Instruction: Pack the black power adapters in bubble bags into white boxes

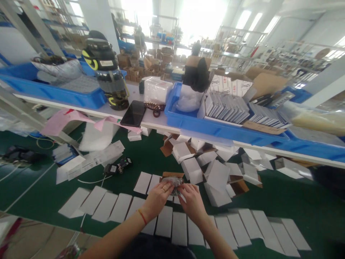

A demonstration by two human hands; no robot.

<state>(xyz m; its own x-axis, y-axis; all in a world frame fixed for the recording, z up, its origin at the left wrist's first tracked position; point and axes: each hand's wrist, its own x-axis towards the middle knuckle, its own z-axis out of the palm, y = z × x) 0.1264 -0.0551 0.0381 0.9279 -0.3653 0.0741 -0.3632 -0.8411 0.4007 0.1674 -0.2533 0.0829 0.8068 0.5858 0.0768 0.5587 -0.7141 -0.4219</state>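
Note:
In the middle of the green table, my left hand (159, 197) and my right hand (193, 202) meet over a crinkled clear plastic bag (175, 181). The fingers of both hands are closed on it from either side; dark small contents show through, too blurred to name. Behind the bag stands the brown inner flap (172, 175) of a small open box, whose body is mostly hidden by my hands. To the left of my left hand lies a closed white box (142, 182). Under my forearms runs a row of white boxes (179, 228), lying side by side.
A heap of open white boxes (192, 171) lies at right. Black adapters (118, 166) with a cable and paper sheets are at left. Above the table, a shelf (151, 122) holds a bottle (109, 75), a phone (133, 113) and blue trays (185, 124).

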